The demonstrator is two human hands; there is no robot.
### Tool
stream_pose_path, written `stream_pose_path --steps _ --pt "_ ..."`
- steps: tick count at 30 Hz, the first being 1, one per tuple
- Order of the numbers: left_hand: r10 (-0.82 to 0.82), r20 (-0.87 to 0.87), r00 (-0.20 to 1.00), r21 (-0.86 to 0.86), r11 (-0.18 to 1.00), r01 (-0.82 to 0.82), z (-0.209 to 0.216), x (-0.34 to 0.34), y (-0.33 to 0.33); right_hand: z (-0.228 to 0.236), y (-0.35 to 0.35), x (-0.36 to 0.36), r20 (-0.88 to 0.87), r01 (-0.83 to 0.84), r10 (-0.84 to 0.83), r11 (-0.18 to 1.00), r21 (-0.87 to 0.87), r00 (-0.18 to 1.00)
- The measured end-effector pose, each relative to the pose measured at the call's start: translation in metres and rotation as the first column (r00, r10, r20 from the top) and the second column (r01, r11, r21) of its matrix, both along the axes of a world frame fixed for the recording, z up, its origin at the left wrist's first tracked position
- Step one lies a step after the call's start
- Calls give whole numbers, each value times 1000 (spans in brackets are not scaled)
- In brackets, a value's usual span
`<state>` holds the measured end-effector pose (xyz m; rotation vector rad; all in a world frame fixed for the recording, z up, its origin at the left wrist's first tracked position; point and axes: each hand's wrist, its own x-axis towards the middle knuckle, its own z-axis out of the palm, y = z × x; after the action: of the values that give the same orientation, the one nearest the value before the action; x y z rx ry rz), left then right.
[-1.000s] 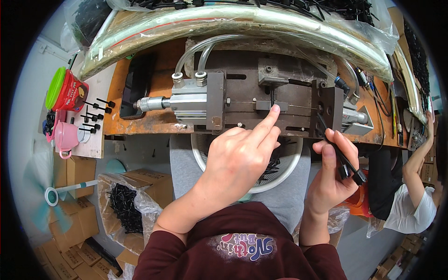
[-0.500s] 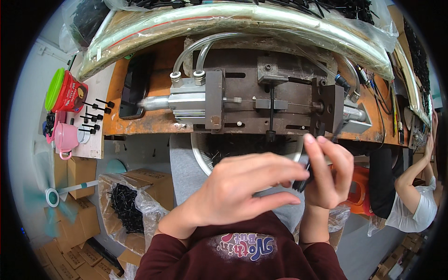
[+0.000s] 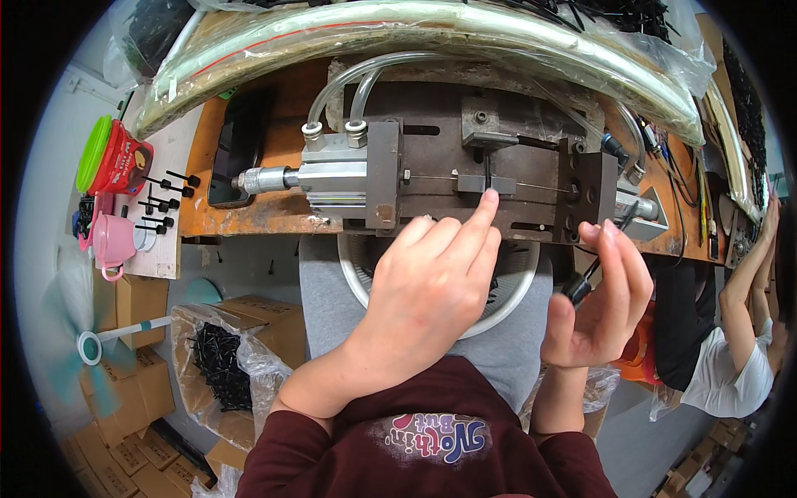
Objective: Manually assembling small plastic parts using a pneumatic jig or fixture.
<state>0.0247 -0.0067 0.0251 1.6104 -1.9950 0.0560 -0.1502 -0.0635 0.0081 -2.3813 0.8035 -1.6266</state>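
My left hand (image 3: pixel 427 286) reaches over the front of the metal fixture (image 3: pixel 440 149). Its index fingertip lies on a thin black rod (image 3: pixel 488 170) standing across a small grey block (image 3: pixel 471 184). The other fingers curl around the rod's near end; its thick head and my thumb are hidden below them. To the right, my right hand (image 3: pixel 610 303) is closed around a black rod with a thick head (image 3: pixel 577 288), held clear of the fixture. The rod's thin end points up and right; whether more pieces sit in the palm cannot be seen.
A white-rimmed basket (image 3: pixel 357 278) sits at my lap. Several black-headed rods (image 3: pixel 158 203) lie left beside a pink cup (image 3: pixel 112 241) and red tub (image 3: pixel 124 166). A lined box of black parts (image 3: pixel 222 365) stands lower left, near a fan (image 3: pixel 90 349). Another person (image 3: pixel 730 365) works at right.
My left hand has moved up and away from my right hand onto the rod in the fixture. My right hand has shifted slightly right. The metal knob at the fixture's left end has stopped blurring.
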Motion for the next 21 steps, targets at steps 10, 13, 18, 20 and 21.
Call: stream_pose_path --steps 10,13,18,20,21 --pt "0 -20 1000 15 1000 1 4 7 -3 19 7 5 -64 -25 37 985 169 997" --pt "-5 -39 999 -14 1000 4 -1 8 -3 21 5 7 -141 -32 60 980 194 988" --pt "-67 -97 993 17 997 69 1 12 7 22 -1 11 -293 -77 143 971 226 945" --pt "-134 -162 978 81 986 148 1 16 19 15 -3 13 -354 -89 171 968 236 919" --pt "-165 -181 969 121 975 189 0 20 27 13 -3 14 -404 -116 200 968 222 893"
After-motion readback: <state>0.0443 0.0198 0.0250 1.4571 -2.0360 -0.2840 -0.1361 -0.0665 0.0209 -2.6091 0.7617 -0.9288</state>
